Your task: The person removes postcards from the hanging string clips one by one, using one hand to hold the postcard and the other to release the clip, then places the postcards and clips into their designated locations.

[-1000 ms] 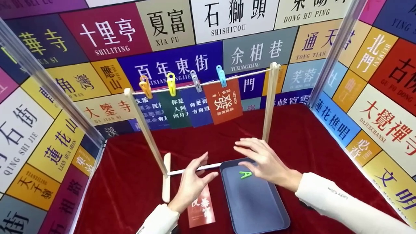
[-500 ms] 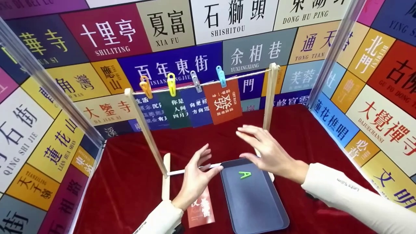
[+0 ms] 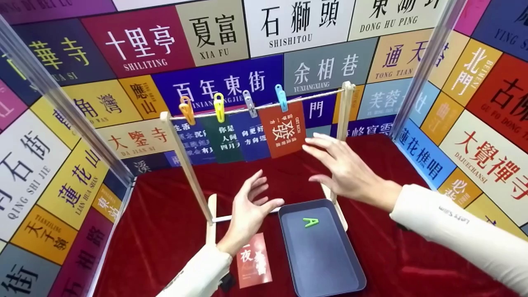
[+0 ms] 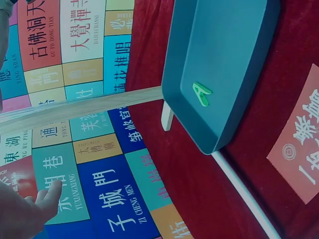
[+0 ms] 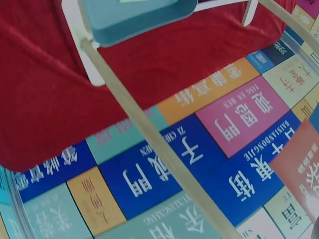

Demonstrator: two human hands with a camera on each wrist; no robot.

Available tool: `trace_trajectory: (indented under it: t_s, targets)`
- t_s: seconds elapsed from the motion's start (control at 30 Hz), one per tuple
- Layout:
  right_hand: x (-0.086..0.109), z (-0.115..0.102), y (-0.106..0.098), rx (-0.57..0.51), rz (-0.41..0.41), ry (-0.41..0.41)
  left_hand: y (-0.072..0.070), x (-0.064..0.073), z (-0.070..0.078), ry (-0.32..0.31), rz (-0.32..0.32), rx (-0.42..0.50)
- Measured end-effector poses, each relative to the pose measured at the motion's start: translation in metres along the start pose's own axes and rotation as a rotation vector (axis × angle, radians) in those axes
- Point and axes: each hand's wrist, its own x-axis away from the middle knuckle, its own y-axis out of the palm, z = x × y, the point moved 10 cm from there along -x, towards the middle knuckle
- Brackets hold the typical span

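Observation:
My left hand [image 3: 249,212] is raised with loosely bent fingers and nothing in it, left of the tray and over part of the rack's white bottom bar. My right hand [image 3: 350,171] hovers empty, its fingertips close to the lower right edge of the hanging red card [image 3: 284,134]. A blue clothespin [image 3: 281,98] clips that card to the string. Left of it hang a blue card [image 3: 253,142], a green card [image 3: 227,144] and another blue card [image 3: 196,144], under grey, yellow and orange clothespins. A green clothespin [image 4: 202,94] lies in the dark tray [image 3: 326,264].
The wooden rack's left post [image 3: 187,169] and right post [image 5: 154,139] hold the string [image 3: 315,97] between them. Another red card [image 3: 253,264] lies on the red cloth [image 3: 156,247] left of the tray. Printed panels [image 3: 321,68] enclose the back and sides.
Both hands have risen. My right hand has come up and slightly right toward the hanging red card; my left hand has lifted a little, uncovering more of the card on the cloth.

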Motion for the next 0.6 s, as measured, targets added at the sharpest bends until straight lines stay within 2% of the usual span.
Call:
trace_trajectory:
  t_s: [0.37, 0.6]
  targets:
    - [-0.036, 0.008, -0.013, 0.006, 0.017, -0.012, -0.007, -0.026, 0.028, -0.005, 0.057, 0.072]
    - [-0.056, 0.019, -0.024, 0.017, 0.047, 0.013, -0.009, -0.037, 0.032, -0.035, 0.092, 0.122]
